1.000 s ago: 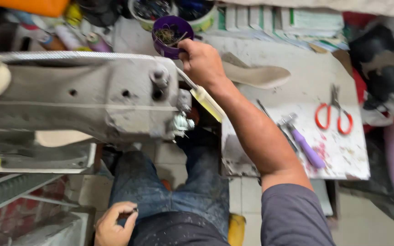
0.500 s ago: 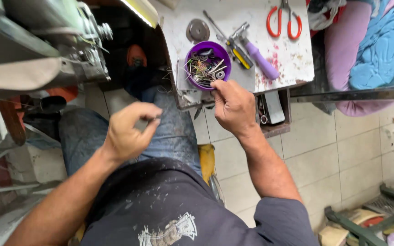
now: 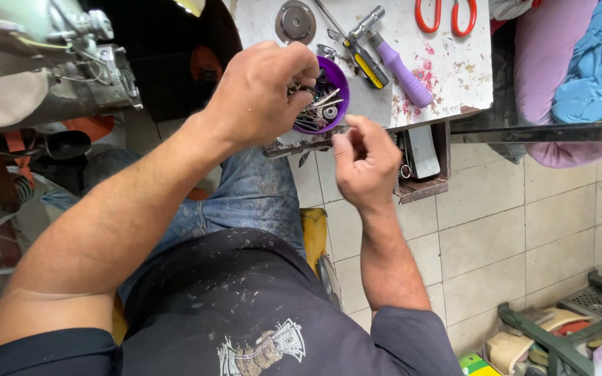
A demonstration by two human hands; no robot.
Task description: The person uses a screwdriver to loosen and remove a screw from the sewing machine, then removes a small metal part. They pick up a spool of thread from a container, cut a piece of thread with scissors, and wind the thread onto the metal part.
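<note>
Now left hand [image 3: 263,94] up from lap, fingers dipped into purple cup [image 3: 329,104]; right hand [image 3: 367,163] pinched, contents unclear.

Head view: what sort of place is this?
Probably a small sewing or repair workshop: an industrial sewing machine, a stained worktable with red-handled scissors and a screwdriver, and a purple cup of small metal parts.

Pale square floor tiles [image 3: 496,230] with dark grout cover the right and middle. A white, stained worktop [image 3: 447,76] stands at the far side, a grey sewing machine [image 3: 43,63] far left, a green crate [image 3: 566,327] near right, pink and blue cloth [image 3: 573,69] far right
</note>
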